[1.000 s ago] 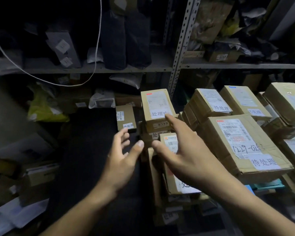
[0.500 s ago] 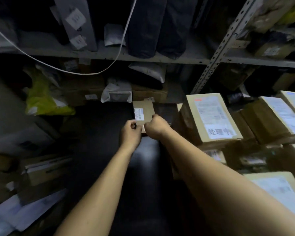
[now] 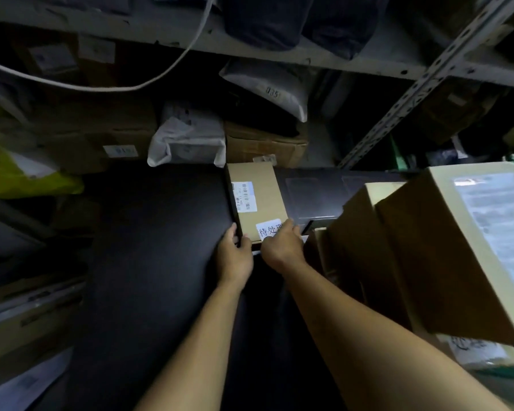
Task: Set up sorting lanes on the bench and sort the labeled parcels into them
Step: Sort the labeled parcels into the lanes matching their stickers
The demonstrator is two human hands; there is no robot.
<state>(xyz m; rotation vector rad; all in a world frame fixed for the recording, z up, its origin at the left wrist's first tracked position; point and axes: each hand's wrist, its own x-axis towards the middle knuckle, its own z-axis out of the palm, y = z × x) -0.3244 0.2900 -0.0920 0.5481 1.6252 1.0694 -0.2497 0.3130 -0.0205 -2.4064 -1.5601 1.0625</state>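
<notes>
A small flat cardboard parcel (image 3: 257, 197) with a barcode sticker and a white handwritten label lies at the back of the dark bench (image 3: 161, 238). My left hand (image 3: 238, 256) grips its near left corner, thumb on top. My right hand (image 3: 282, 247) grips the near right corner, fingers over the white label. Both arms reach forward from the bottom of the view.
Large labeled cardboard boxes (image 3: 445, 250) are stacked on the right, close to my right arm. A dark flat box (image 3: 315, 194) lies behind the small parcel. Bags, a white wrapped packet (image 3: 187, 140) and cartons (image 3: 264, 143) line the back under a metal shelf (image 3: 353, 57). A yellow bag (image 3: 9, 167) sits at left.
Both hands reached forward from the stacked boxes to the small parcel at the back and took hold of its near corners. The view has moved closer and left.
</notes>
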